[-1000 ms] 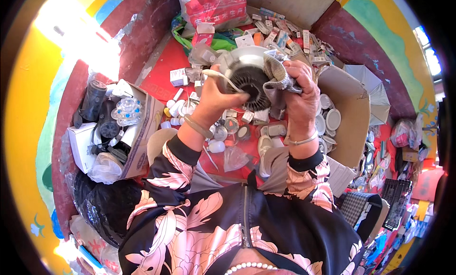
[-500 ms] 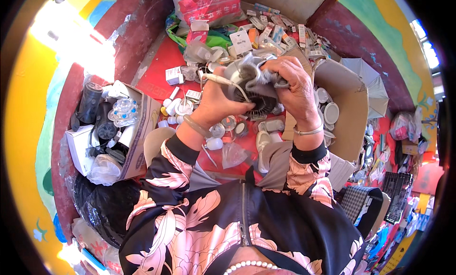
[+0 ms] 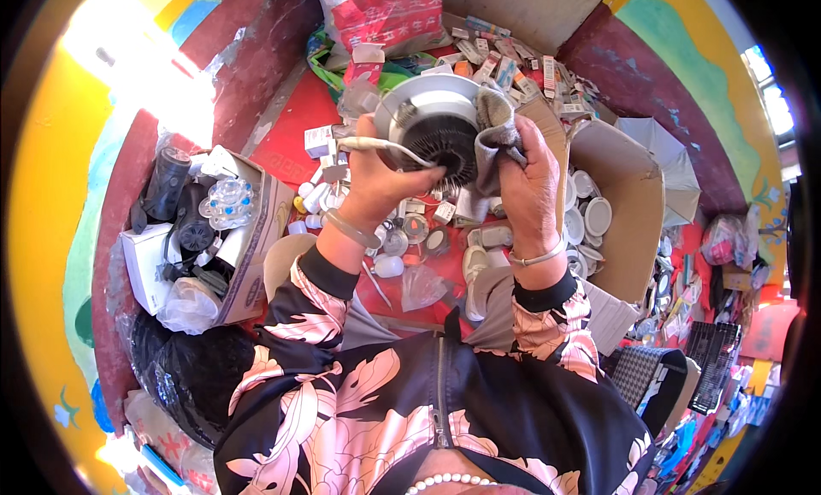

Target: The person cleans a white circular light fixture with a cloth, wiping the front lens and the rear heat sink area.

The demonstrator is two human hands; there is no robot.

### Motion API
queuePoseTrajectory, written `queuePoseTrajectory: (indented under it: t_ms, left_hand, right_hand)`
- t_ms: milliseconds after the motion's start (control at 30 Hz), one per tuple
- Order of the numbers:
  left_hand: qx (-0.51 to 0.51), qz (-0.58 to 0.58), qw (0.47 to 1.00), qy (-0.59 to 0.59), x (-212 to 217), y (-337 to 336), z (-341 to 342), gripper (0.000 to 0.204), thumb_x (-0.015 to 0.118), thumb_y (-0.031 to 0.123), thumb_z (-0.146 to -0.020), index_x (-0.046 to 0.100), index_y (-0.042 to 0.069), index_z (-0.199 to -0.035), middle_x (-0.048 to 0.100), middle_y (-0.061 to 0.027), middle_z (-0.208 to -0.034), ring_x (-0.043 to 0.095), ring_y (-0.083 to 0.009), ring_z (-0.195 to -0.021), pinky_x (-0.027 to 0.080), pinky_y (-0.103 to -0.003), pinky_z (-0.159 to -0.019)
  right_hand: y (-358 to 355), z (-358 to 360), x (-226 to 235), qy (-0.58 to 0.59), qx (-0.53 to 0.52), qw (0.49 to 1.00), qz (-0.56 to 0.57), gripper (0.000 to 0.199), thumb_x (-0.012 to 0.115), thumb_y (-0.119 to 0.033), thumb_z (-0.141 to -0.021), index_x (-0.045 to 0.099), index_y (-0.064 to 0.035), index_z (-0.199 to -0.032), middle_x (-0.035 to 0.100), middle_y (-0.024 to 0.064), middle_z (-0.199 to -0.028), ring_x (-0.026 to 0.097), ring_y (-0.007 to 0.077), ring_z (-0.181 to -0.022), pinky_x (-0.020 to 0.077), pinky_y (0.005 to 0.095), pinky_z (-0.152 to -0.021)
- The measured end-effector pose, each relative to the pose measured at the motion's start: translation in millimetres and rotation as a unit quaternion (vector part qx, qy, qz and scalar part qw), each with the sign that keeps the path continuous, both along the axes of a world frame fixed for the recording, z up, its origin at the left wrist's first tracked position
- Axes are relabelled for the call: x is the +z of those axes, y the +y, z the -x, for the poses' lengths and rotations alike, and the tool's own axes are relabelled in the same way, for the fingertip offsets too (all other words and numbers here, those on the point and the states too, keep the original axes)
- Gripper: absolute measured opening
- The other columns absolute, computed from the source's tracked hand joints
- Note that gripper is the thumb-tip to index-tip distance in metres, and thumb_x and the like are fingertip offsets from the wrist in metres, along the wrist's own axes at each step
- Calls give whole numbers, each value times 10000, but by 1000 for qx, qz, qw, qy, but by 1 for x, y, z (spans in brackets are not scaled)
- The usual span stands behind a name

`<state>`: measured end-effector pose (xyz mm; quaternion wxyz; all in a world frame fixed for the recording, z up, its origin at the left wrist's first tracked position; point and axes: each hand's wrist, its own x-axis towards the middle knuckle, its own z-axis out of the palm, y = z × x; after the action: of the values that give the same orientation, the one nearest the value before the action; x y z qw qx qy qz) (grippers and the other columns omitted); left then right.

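Observation:
A round downlight (image 3: 439,144) with a white rim and a black finned heat sink is held up in front of me. My left hand (image 3: 382,177) grips its left side, thumb on the dark fins, with a pale cable (image 3: 368,142) running past the fingers. In my right hand (image 3: 532,183) is a grey cloth (image 3: 496,140), bunched against the lamp's right side. The fingers of that hand are wrapped round the cloth.
An open carton (image 3: 620,209) on the right holds round white lamps. Another box (image 3: 256,238) at left is full of dark and white items. Small boxes (image 3: 505,63) pile up at the back, beside a red-and-white sack (image 3: 385,16). Loose lamp parts (image 3: 410,230) cover the red floor sheet below my hands.
The downlight has turned so its white rim shows at the top. The cloth has moved from over its top to its right side, and my right hand has come lower.

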<state>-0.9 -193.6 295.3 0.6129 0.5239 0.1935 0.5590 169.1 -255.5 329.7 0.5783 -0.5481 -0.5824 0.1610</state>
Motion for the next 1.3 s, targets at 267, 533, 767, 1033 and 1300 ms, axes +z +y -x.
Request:
queuePoseTrajectory:
  t_ms: [267,533,767,1033,1300]
  left_hand:
    - [41,-198,952,229,-11,-12,-8,786,875,187,-496,406,7,-1101,535,-102,-1003,543,-170,-923,463,-315,-823]
    - [69,-91,987,115,-15,-3,-11,727,862,145,-530,416,-7,-1083,555,-119,-993,574,-177,-914,490,-317,-792]
    - [-28,154,976,-152,-2,13,7,452,712,91,-744,503,0,-1134,617,-78,-1012,617,-164,-910,505,-320,-839]
    - [-99,227,947,-203,-16,17,3,335,590,139,-853,511,50,-1165,622,-100,-1093,614,-214,-1015,485,-400,-919]
    - [-34,199,970,-136,-17,7,-14,355,651,122,-793,554,-11,-1107,630,-78,-1027,615,-159,-917,484,-318,-838]
  right_hand:
    - [-7,5,31,-225,44,972,-44,413,482,107,-592,626,-31,-953,628,114,-963,575,310,-945,430,381,-846]
    - [8,-14,7,-132,38,990,-37,386,507,124,-650,627,-19,-988,634,130,-974,600,293,-945,460,346,-837]
    - [15,-58,-11,285,9,949,131,298,443,84,-820,611,32,-1060,641,53,-862,593,94,-695,485,210,-627]
    - [1,-60,10,504,97,858,25,293,411,-6,-899,529,25,-1166,625,101,-1043,625,168,-887,529,302,-756]
    - [14,10,-9,-146,44,987,42,567,492,34,-715,447,-21,-1277,538,232,-1185,495,393,-1127,393,409,-961]
